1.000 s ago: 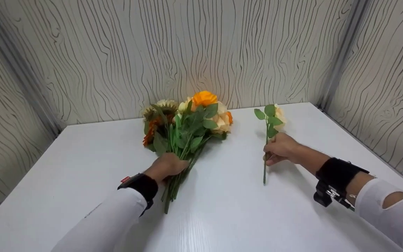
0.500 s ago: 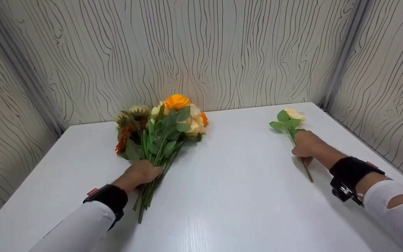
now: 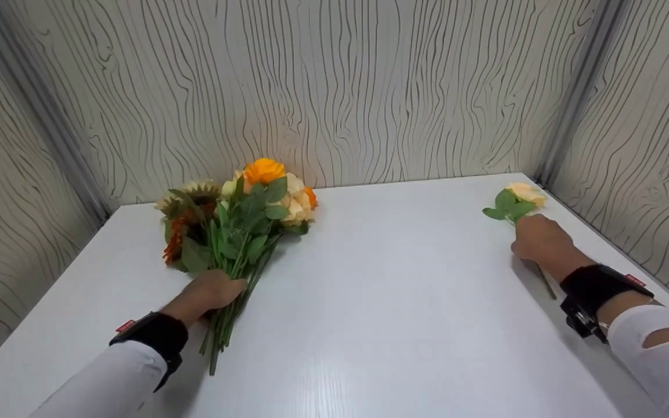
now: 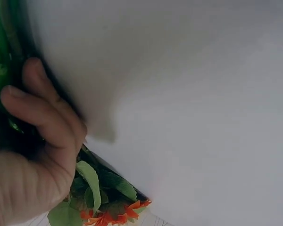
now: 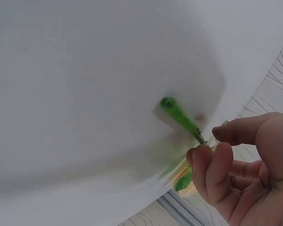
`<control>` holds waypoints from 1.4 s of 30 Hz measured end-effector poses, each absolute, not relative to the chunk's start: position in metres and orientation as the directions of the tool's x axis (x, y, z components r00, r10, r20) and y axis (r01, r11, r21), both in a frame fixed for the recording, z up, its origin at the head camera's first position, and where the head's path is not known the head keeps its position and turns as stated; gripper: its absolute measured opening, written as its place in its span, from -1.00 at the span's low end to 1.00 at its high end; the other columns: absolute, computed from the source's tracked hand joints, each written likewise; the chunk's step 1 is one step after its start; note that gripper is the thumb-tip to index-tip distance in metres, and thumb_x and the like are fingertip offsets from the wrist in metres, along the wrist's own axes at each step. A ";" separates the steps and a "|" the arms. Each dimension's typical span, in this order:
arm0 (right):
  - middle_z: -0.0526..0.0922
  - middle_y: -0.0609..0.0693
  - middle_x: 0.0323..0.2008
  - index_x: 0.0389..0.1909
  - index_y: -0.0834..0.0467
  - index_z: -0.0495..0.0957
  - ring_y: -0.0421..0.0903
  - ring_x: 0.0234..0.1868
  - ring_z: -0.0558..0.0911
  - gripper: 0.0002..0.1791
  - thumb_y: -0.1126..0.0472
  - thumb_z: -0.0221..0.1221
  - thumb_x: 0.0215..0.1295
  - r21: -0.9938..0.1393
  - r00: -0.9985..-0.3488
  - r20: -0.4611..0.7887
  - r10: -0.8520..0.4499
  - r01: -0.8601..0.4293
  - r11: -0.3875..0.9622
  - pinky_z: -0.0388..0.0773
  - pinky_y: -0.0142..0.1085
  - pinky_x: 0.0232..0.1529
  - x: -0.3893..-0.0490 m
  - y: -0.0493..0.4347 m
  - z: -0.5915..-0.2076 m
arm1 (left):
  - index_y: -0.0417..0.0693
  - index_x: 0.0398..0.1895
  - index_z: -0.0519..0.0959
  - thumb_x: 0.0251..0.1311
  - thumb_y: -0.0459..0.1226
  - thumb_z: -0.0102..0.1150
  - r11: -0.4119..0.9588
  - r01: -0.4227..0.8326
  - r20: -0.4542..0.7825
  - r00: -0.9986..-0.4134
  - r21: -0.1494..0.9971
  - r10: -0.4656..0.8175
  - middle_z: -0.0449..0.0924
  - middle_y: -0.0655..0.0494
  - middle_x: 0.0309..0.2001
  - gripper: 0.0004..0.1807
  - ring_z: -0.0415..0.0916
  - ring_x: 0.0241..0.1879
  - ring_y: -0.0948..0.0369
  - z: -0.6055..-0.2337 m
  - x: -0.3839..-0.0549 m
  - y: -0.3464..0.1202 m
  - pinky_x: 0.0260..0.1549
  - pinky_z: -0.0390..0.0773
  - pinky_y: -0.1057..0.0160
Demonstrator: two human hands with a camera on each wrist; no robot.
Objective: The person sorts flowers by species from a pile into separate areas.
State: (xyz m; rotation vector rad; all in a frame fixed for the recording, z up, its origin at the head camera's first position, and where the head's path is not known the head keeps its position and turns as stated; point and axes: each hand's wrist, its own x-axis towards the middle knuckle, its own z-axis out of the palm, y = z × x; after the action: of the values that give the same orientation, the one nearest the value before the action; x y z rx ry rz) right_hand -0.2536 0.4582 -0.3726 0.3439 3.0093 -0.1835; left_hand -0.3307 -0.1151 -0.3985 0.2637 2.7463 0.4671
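My left hand (image 3: 213, 290) grips the gathered green stems of a bouquet (image 3: 247, 223) at the table's left side. Its blooms are bright orange, cream, peach and rusty orange, heads toward the back wall, stem ends toward me. In the left wrist view my fingers (image 4: 37, 110) curl round the stems, with an orange flower (image 4: 115, 215) below them. Far to the right, my right hand (image 3: 543, 244) pinches the stem of a single pale peach rose (image 3: 526, 194). The right wrist view shows that green stem (image 5: 181, 117) pointing out past thumb and fingers; the bloom is mostly hidden behind the hand.
A white table (image 3: 381, 290) stretches between the two hands. Wood-grain patterned panels (image 3: 334, 87) enclose it at the back and both sides, joined by grey corner posts (image 3: 578, 87). The rose's head lies near the table's back right corner.
The left hand has shifted the bouquet to the left. The right hand has moved the rose to the right, and its stem has turned from near upright in view to slanting.
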 end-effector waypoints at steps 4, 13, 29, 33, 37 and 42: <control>0.52 0.16 -0.53 -0.57 0.28 0.48 0.07 -0.48 0.51 -0.82 0.28 0.04 0.16 -0.040 -0.986 -0.027 0.165 0.166 0.985 0.53 -0.05 -0.51 -0.265 0.427 -0.368 | -0.44 0.04 0.54 0.41 0.04 -0.19 0.930 0.142 -0.298 -0.921 0.339 0.250 0.57 -0.20 -0.11 -0.35 0.49 -0.25 0.03 -0.399 -0.332 -0.112 -0.12 0.49 0.06; 0.64 0.18 -0.46 -0.39 0.30 0.58 0.02 -0.51 0.59 -0.76 0.18 0.10 0.28 -0.136 -0.999 0.050 0.008 0.001 0.991 0.57 -0.12 -0.47 -0.297 0.309 -0.371 | -0.24 -0.31 0.55 0.36 0.02 -0.18 0.929 0.074 -0.341 -0.917 0.362 0.207 0.47 -0.04 -0.41 -0.50 0.48 -0.49 0.10 -0.395 -0.320 -0.093 -0.47 0.47 0.23; 0.52 -0.07 -0.82 -0.71 0.19 0.64 -0.19 -0.82 0.44 -0.55 0.04 0.20 0.34 -0.530 -0.939 -0.181 -0.292 -0.157 0.833 0.38 -0.35 -0.71 -0.301 0.113 -0.391 | -0.35 -0.08 0.56 0.33 0.09 -0.07 0.933 -0.029 -0.381 -0.917 0.359 0.119 0.56 -0.13 -0.43 -0.39 0.60 -0.65 0.09 -0.398 -0.314 -0.069 -0.67 0.60 0.19; 0.41 -0.09 -0.88 -0.82 0.09 0.48 -0.18 -0.85 0.39 -0.47 0.04 0.14 0.40 -0.484 -0.948 -0.172 -0.267 -0.155 0.861 0.34 -0.34 -0.70 -0.309 0.095 -0.397 | -0.33 -0.05 0.55 0.31 0.24 -0.05 0.925 -0.064 -0.386 -0.918 0.374 0.092 0.55 -0.13 -0.41 -0.26 0.62 -0.61 0.07 -0.400 -0.316 -0.067 -0.65 0.62 0.17; 0.38 -0.09 -0.88 -0.83 0.07 0.44 -0.17 -0.83 0.38 -0.46 0.01 0.14 0.40 -0.421 -0.955 -0.194 -0.226 -0.127 0.898 0.32 -0.32 -0.70 -0.315 0.090 -0.400 | -0.32 0.02 0.53 0.28 0.28 -0.02 0.910 -0.086 -0.389 -0.917 0.405 0.087 0.53 -0.13 -0.36 -0.22 0.63 -0.56 0.06 -0.401 -0.316 -0.064 -0.61 0.63 0.15; 0.36 -0.10 -0.85 -0.81 0.06 0.38 -0.17 -0.79 0.39 -0.54 0.11 0.21 0.29 -0.393 -0.954 -0.203 -0.220 -0.126 0.911 0.32 -0.33 -0.69 -0.318 0.096 -0.397 | -0.28 -0.10 0.56 0.33 0.15 -0.04 0.918 -0.049 -0.368 -0.924 0.393 0.109 0.53 -0.10 -0.40 -0.39 0.61 -0.56 0.08 -0.399 -0.315 -0.066 -0.63 0.62 0.16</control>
State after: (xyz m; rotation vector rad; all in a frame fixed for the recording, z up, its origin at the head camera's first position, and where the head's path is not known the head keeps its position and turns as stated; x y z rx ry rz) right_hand -0.3175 0.0963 -0.3973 -0.2597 2.8297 -0.5587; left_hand -0.3152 -0.0656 -0.3988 0.0437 2.6901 0.5655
